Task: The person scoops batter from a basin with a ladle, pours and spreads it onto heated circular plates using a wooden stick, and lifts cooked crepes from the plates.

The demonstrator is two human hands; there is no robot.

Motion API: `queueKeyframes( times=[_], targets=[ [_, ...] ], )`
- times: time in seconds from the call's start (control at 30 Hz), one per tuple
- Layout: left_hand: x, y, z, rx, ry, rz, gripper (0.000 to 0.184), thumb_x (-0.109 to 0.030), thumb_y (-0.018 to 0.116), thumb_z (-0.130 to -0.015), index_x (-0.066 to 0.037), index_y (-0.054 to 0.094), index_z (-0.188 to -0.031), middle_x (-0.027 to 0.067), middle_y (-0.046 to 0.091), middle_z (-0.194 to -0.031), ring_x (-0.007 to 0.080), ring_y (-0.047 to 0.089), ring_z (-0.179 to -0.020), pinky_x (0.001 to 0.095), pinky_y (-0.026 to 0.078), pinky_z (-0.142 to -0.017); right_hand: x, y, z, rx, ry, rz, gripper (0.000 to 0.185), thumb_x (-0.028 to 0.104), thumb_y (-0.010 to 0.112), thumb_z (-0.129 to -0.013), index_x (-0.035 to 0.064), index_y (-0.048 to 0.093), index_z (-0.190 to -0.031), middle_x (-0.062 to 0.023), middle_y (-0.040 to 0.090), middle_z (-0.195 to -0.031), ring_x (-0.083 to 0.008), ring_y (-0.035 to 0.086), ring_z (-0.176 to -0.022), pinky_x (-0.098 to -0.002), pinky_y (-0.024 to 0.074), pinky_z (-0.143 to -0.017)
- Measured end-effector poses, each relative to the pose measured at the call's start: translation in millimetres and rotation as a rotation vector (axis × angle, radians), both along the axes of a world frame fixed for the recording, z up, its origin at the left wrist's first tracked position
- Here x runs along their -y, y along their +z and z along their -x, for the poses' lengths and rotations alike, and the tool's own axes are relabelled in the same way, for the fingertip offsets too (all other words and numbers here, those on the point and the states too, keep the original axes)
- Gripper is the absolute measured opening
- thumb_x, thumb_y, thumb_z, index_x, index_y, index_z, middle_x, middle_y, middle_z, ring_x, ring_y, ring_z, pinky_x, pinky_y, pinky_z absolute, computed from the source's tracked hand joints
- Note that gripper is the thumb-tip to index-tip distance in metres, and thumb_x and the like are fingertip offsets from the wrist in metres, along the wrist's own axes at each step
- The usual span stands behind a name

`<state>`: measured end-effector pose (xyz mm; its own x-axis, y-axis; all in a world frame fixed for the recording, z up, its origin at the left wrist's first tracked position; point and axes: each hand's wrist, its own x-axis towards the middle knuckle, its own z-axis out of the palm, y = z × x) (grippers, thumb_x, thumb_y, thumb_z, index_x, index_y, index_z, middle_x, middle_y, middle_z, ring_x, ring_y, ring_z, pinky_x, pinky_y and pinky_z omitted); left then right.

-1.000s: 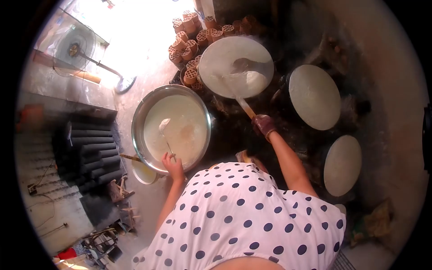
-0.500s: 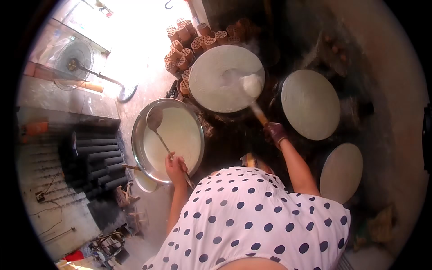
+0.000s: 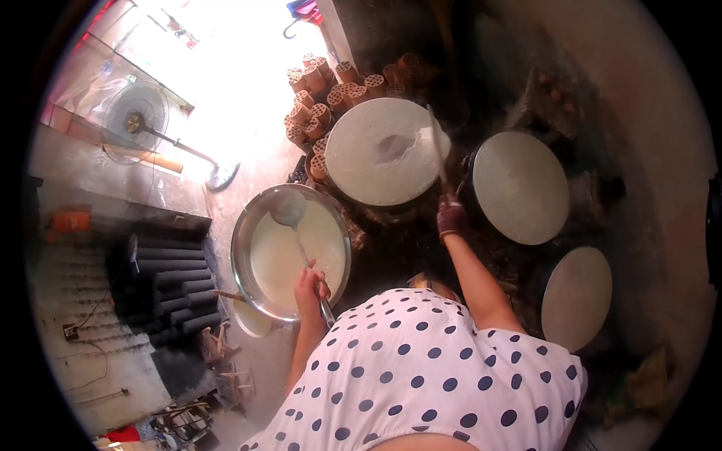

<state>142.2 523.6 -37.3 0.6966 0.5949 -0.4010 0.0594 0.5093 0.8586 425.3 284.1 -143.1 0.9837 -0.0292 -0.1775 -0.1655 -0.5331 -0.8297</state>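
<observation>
My left hand (image 3: 308,292) is closed around the long handle of a ladle (image 3: 287,207). The ladle's bowl hangs over a wide metal basin (image 3: 239,264) that holds pale, creamy batter (image 3: 284,252). My right hand (image 3: 452,216), in a dark glove, grips the handle of a flat paddle-like spreader (image 3: 438,146). Its blade shows almost edge-on at the right side of a round griddle (image 3: 361,188). A pale layer (image 3: 353,146) covers that griddle, with a darker uneven patch near its middle. Whether the blade touches the layer I cannot tell.
Two more pale-topped round griddles stand to the right, one upper (image 3: 520,188) and one lower (image 3: 577,299). Perforated clay-coloured briquettes (image 3: 308,113) are piled behind. Black cylinders (image 3: 177,278) are stacked at left, below a standing fan (image 3: 135,122).
The spreader has turned from showing its round face to nearly edge-on, at the griddle's right side. My left hand still holds the ladle over the basin. The whole view has shifted slightly.
</observation>
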Motion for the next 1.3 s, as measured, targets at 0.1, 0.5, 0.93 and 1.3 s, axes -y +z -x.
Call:
queueKeyframes(
  times=[0.1,0.5,0.93,1.3],
  targets=[
    [1,0,3,-0.036,-0.027,0.011,0.034,-0.017,0.043,-0.099,-0.001,0.044,-0.128,0.0033,0.057,-0.080,0.0064,0.041,-0.044,0.0214,0.036,-0.039,-27,-6,11,-0.034,0.274,0.020,0.043,0.038,0.052,-0.089,0.0090,0.061,-0.119,-0.0183,0.062,-0.113,-0.0361,0.058,-0.105,-0.0402,0.0468,-0.089],
    [-2,-5,6,-0.030,-0.214,0.112,0.041,-0.013,0.043,-0.096,0.002,0.039,-0.134,0.0043,0.057,-0.079,0.0067,0.042,-0.045,0.0212,0.037,-0.040,2,-45,-8,0.059,0.231,-0.327,0.036,0.029,0.054,-0.093,0.0131,0.060,-0.125,-0.0065,0.063,-0.085,-0.0137,0.050,-0.072,-0.0310,0.0450,-0.074],
    [-15,-33,-45,-0.237,-0.431,0.042,0.038,-0.014,0.046,-0.094,0.000,0.047,-0.130,0.0030,0.056,-0.077,0.0068,0.044,-0.046,0.0226,0.039,-0.041,6,-45,-35,-0.035,0.315,-0.140,0.039,0.024,0.050,-0.094,0.0086,0.055,-0.130,-0.0095,0.064,-0.118,-0.0247,0.061,-0.103,-0.0324,0.0441,-0.092],
    [-1,-26,-156,-0.239,-0.357,-0.087,0.023,-0.024,0.049,-0.097,-0.005,0.054,-0.109,0.0008,0.054,-0.067,0.0085,0.046,-0.042,0.0233,0.040,-0.036,46,-36,64,0.308,0.250,0.374,0.033,0.030,0.049,-0.094,0.0171,0.059,-0.122,-0.0171,0.065,-0.093,-0.0339,0.063,-0.083,-0.0438,0.0510,-0.074]
  ],
)
